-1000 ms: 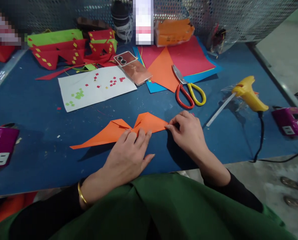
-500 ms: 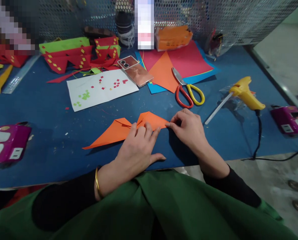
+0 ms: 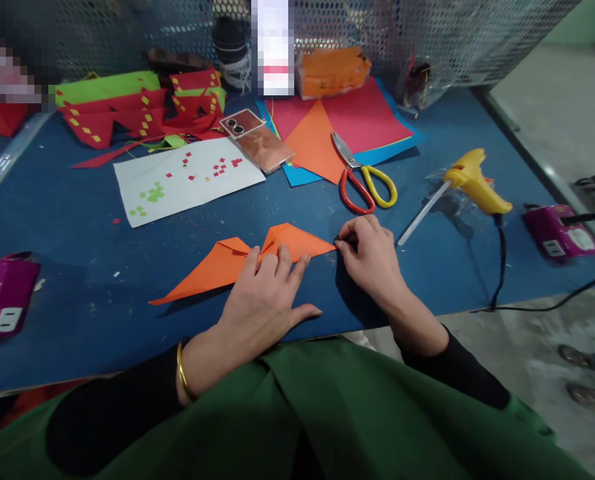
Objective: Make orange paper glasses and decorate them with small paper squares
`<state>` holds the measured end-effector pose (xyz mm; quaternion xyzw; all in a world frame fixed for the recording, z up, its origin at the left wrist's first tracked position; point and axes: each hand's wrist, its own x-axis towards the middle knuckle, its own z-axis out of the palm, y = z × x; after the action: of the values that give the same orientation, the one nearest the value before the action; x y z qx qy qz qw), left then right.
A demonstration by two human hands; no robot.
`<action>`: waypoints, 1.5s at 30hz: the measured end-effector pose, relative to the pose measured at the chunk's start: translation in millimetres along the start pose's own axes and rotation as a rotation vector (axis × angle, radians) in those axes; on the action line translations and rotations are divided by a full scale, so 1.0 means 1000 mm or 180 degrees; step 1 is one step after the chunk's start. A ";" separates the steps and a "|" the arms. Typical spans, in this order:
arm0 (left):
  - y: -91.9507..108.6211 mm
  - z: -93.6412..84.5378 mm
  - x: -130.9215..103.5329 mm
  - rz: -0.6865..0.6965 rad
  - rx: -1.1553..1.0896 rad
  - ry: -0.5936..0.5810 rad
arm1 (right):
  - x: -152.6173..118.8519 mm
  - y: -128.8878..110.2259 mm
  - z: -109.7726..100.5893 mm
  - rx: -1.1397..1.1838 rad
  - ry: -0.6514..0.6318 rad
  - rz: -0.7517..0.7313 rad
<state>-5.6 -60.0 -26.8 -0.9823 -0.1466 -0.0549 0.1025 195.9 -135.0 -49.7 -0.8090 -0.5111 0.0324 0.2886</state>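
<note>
One folded orange paper [image 3: 202, 270] with two raised peaks is laid on the blue table [image 3: 77, 267], near its front edge, and is touched by two hands. Its middle is pressed by the left hand [image 3: 260, 293], held palm down with the fingers loosely spread and the thumb stretched out to the side; nothing is gripped by it. Its right tip is pinched by the right hand [image 3: 370, 257], closed between thumb and fingertips. One gold bracelet [image 3: 182, 373] is worn on the left wrist.

Behind the paper, one white sheet [image 3: 187, 193] is scattered with small red and green pieces, too many and too small to be counted surely. Its far right corner is overlapped by one phone [image 3: 262, 148]. One orange triangle [image 3: 314, 147] is laid over one red sheet [image 3: 362, 120] and one blue sheet [image 3: 297, 176], and is touched by the blades of one pair of scissors [image 3: 358, 164] with two handle loops, one red, one yellow. To the right, one yellow glue gun [image 3: 470, 177] is fitted with one glue stick [image 3: 424, 212]. Two purple boxes [image 3: 560, 230] are seen, one toward each end.
</note>
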 end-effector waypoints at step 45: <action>-0.023 0.014 -0.023 0.0060 0.0379 0.0756 | -0.061 -0.017 0.023 -0.1048 0.0559 -0.1443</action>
<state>-33.0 -42.0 -39.7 -0.9624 -0.1271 -0.1611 0.1778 145.2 -171.6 -75.7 -0.7098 -0.6503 -0.1864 0.1965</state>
